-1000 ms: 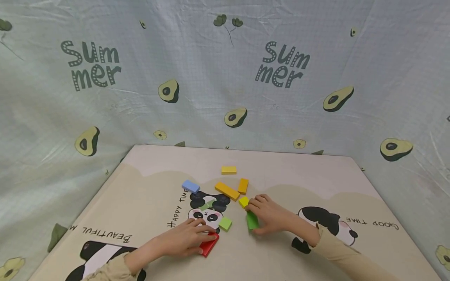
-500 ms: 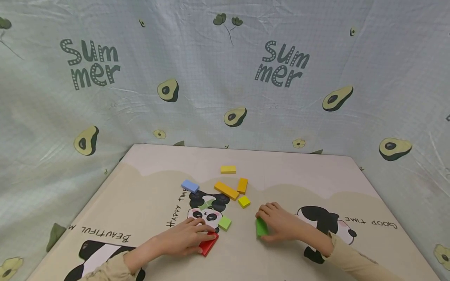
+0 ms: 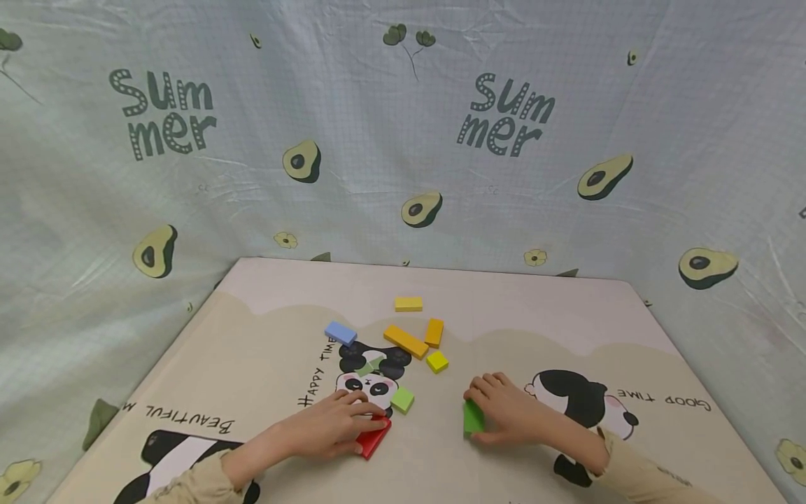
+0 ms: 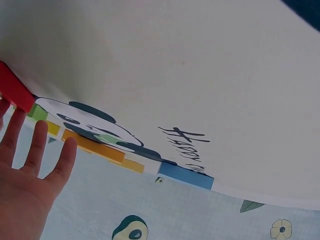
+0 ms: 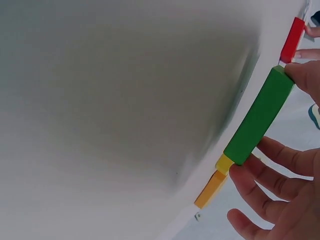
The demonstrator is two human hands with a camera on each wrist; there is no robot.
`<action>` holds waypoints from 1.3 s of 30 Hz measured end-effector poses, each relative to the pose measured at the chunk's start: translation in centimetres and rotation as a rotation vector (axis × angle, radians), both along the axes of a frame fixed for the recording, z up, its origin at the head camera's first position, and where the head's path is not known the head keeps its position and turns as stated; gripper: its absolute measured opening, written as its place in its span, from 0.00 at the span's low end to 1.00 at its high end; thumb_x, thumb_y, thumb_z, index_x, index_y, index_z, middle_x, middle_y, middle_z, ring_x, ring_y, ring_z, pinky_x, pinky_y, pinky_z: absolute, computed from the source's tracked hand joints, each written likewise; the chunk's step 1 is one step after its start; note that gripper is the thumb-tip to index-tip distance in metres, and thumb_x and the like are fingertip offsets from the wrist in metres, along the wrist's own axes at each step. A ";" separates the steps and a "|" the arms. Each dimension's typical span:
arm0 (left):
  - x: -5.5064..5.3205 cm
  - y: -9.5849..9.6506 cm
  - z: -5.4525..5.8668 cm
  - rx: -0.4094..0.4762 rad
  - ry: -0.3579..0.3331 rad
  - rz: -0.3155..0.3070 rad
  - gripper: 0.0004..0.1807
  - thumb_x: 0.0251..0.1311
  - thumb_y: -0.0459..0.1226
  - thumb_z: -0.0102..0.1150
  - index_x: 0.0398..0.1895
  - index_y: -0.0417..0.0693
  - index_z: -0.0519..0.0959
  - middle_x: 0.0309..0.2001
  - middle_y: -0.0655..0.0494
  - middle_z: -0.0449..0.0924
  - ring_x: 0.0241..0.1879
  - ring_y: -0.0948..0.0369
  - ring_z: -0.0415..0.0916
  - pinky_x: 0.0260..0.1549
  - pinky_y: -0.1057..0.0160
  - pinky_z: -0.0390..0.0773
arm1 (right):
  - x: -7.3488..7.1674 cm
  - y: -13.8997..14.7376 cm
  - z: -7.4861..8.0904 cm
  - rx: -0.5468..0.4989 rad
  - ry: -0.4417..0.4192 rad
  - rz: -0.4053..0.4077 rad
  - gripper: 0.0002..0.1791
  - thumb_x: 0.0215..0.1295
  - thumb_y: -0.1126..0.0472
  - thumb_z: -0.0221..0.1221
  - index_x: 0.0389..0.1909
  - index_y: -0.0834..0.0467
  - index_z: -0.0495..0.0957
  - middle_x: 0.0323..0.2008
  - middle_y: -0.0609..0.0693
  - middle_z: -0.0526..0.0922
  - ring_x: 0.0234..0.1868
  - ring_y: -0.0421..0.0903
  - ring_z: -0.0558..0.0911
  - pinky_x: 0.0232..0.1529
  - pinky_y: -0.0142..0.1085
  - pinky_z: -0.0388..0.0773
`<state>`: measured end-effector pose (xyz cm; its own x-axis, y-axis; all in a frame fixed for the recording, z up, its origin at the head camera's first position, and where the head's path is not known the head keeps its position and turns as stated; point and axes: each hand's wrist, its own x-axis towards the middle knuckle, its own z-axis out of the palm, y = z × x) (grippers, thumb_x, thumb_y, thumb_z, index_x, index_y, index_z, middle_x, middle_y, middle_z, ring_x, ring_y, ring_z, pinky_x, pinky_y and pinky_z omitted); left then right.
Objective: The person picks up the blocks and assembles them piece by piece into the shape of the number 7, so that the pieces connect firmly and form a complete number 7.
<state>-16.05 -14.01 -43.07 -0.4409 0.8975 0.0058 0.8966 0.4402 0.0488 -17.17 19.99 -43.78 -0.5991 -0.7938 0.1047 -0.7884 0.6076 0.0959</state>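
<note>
Green block (image 3: 473,420) is being held near the middle of the table (image 3: 535,311), the right hand (image 3: 510,413) clamping its two ends between thumb and fingertips; whether its underside is touching the surface is hard to tell. In the head view the hand is hiding part of its right side. The left hand (image 3: 327,425) is pinching a red block (image 3: 375,439) and partly covering it; the left wrist view is cutting off both at its edge. A light green block (image 3: 403,400) is lying just beyond the red one. In the right wrist view, the green block is partly masking a yellow block (image 3: 437,362).
</note>
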 end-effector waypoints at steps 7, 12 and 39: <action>-0.1 -0.1 -0.2 0.005 0.005 -0.007 0.25 0.57 0.48 0.53 0.59 0.59 0.68 0.56 0.62 0.70 0.53 0.58 0.65 0.48 0.53 0.69 | 0.5 0.1 -0.3 -0.002 -0.020 -0.007 0.28 0.53 0.36 0.53 0.45 0.53 0.71 0.39 0.43 0.71 0.41 0.40 0.68 0.47 0.40 0.67; -0.1 -0.1 -0.1 0.004 0.008 -0.002 0.25 0.56 0.48 0.54 0.59 0.59 0.68 0.56 0.62 0.70 0.53 0.58 0.65 0.49 0.53 0.69 | 0.6 0.2 -0.6 0.009 -0.031 -0.011 0.28 0.54 0.35 0.51 0.45 0.53 0.71 0.40 0.44 0.71 0.41 0.41 0.69 0.47 0.41 0.67; 0.1 -0.1 -0.2 -0.001 0.013 0.008 0.25 0.56 0.48 0.54 0.59 0.60 0.68 0.57 0.62 0.70 0.53 0.57 0.65 0.49 0.52 0.69 | 1.1 1.3 -1.1 -0.118 0.138 0.134 0.15 0.52 0.44 0.59 0.38 0.45 0.73 0.38 0.38 0.74 0.39 0.38 0.68 0.45 0.41 0.66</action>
<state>-15.98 -14.12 -43.32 -0.4482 0.8939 0.0109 0.8935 0.4476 0.0370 -16.05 21.29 -44.90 -0.4629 -0.8427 0.2748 -0.8471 0.5119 0.1426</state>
